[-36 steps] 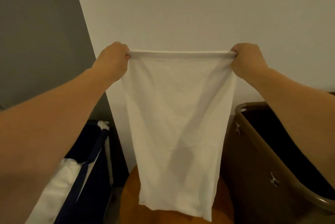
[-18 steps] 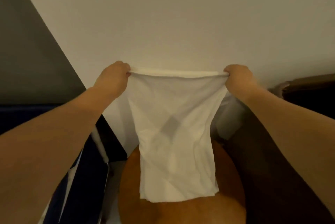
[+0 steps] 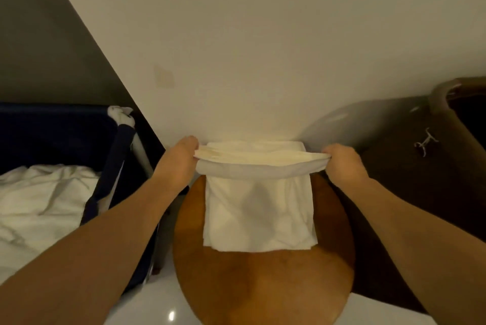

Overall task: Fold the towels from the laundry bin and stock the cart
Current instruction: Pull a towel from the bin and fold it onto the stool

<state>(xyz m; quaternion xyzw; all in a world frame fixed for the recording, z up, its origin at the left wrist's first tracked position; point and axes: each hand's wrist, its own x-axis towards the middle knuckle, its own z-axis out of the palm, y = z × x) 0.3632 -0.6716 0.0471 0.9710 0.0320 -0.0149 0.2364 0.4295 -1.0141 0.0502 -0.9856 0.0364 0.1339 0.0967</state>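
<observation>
**Towel held at both ends above the round desk**

Hands are stretched forward, one at each end of a white towel (image 3: 259, 214). The left hand (image 3: 178, 164) grips the left end of the raised edge, and its fingers (image 3: 189, 143) are curled tightly around the bunched cloth. The right hand (image 3: 344, 164) does the same at the right end, with its fingers (image 3: 332, 150) closed over the cloth, so neither hand is open. Between the two hands the edge runs nearly level and shows several layers of cloth, one on another.

Below this edge the near part of the towel lies flat on a round wooden desk (image 3: 263, 293). Its free lower edge reaches about the middle of the desk top, and it has some soft wrinkles. Beyond the held edge one more strip of the towel is visible, close to the pale wall (image 3: 263, 35). I cannot tell whether this strip touches the desk.

To the left of the desk stands a navy fabric bin (image 3: 52, 135), and crumpled white laundry (image 3: 44, 209) fills its lower part. A bit of white cloth is tied at its near top corner. The left forearm passes over the bin's right side.

To the right of the desk stands a brown container (image 3: 410, 193) with a rounded rim and a dark inside. A small metal clip (image 3: 424, 141) sits on its outer wall. Glossy white floor (image 3: 157, 306) shows in front of the desk.
</observation>
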